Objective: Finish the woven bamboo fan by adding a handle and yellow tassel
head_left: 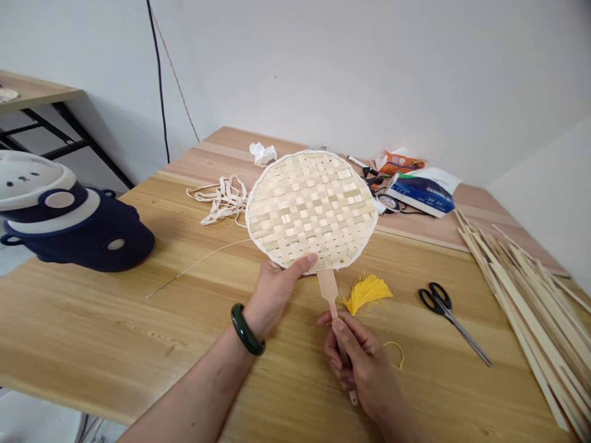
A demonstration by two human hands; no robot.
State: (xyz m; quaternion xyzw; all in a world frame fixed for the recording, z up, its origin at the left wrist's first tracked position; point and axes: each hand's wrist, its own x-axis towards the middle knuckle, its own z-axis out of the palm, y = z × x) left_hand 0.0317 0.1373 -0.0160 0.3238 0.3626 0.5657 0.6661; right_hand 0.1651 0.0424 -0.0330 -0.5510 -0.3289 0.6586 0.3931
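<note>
A round woven bamboo fan (314,209) with white edging faces me above the table. My left hand (279,286) grips its lower rim, thumb on the front of the weave and the other fingers hidden behind. Around the fan's flat wooden handle (328,286) my right hand (355,357) is closed; the handle's end shows below the fingers. A yellow tassel (367,293) lies just behind the handle, and a loop of yellow cord (396,355) shows beside my right hand. To the left of the fan, a threaded needle (162,288) rests on the wood.
Black-handled scissors (455,320) lie to the right, near a pile of bamboo strips (530,307). Behind the fan are tangled white tape (221,198), crumpled tissue (262,153), a blue box (422,192) and an orange packet (399,162). A dark blue bear-shaped container (87,231) stands at left.
</note>
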